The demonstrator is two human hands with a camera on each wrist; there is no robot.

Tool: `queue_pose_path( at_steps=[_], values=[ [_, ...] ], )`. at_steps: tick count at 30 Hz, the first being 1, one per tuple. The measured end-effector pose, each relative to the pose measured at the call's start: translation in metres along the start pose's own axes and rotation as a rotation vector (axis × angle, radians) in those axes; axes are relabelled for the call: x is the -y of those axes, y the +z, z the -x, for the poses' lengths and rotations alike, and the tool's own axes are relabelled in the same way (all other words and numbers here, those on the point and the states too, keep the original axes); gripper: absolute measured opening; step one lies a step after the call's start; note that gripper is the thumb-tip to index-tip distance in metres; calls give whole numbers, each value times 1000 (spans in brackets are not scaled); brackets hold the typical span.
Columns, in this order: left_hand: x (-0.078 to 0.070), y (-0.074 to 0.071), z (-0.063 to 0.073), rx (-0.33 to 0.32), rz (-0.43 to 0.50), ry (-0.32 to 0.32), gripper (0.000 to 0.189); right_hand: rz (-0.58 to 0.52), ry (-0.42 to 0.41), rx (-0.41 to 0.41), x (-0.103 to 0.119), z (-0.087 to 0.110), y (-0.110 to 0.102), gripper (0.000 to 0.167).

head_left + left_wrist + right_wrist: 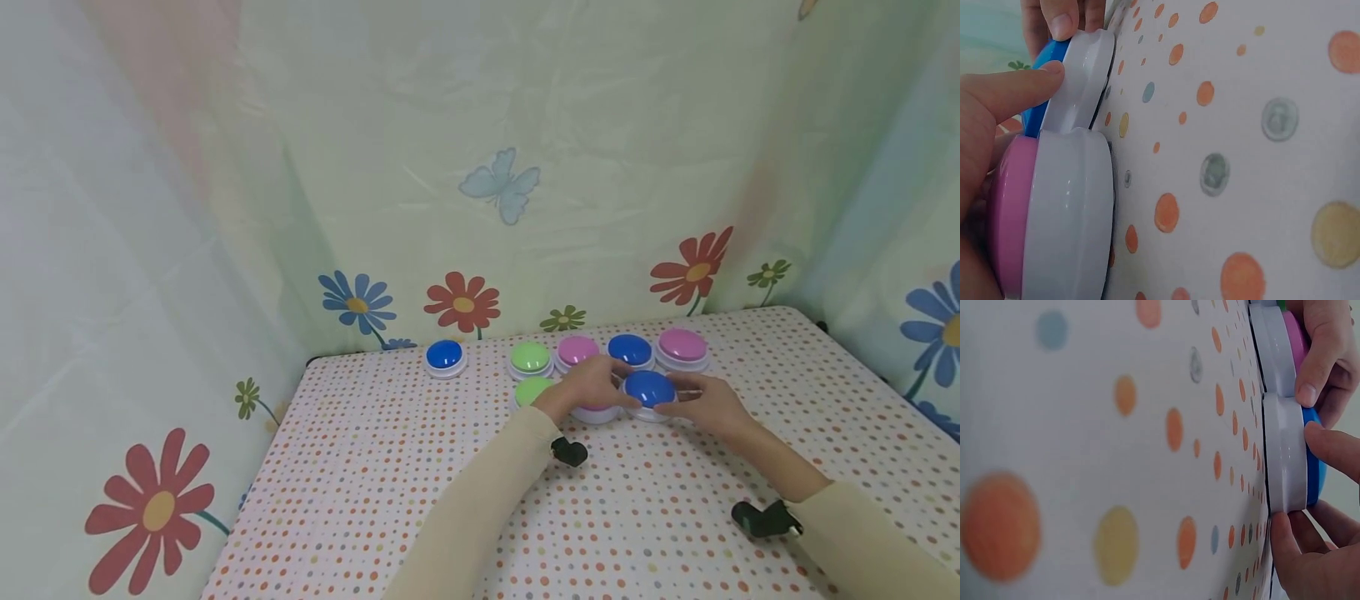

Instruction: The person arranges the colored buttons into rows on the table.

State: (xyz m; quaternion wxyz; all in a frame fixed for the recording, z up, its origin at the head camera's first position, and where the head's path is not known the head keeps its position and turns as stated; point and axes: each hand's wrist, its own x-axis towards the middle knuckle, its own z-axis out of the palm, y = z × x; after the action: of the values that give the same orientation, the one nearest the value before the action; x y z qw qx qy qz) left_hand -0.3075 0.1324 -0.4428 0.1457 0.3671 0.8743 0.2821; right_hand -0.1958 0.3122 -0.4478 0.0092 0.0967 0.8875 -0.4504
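A blue push button (pixel 649 388) with a white round base sits at the right end of the front row, between both hands. My left hand (pixel 595 385) holds its left side, thumb at the front edge of the blue dome. From the right, my right hand (pixel 711 407) grips the same button, with thumb on the dome's edge and fingers around the white base (pixel 1285 453). Directly left of it is a pink button (pixel 1013 212), partly hidden under my left hand in the head view. A green button (pixel 531 389) stands left of that, partly covered by the wrist.
Behind runs a row with a green button (pixel 530 357), a pink one (pixel 576 348), a blue one (pixel 630 349) and another pink one (pixel 682 344). A lone blue button (pixel 444 355) stands farther left. The dotted tabletop (pixel 360 475) meets a flowered curtain (pixel 390 208) at the back.
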Motion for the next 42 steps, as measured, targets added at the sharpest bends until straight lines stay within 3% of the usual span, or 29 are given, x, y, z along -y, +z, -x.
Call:
queue_pose_path(
  at_steps=[16,42],
  values=[
    [4,1,1,-40,-28,1,58,-23,30,18,3,-6,1,84],
    [5,3,1,-37,-15,19,56,-35,19,18,3,-3,2,85]
  ],
)
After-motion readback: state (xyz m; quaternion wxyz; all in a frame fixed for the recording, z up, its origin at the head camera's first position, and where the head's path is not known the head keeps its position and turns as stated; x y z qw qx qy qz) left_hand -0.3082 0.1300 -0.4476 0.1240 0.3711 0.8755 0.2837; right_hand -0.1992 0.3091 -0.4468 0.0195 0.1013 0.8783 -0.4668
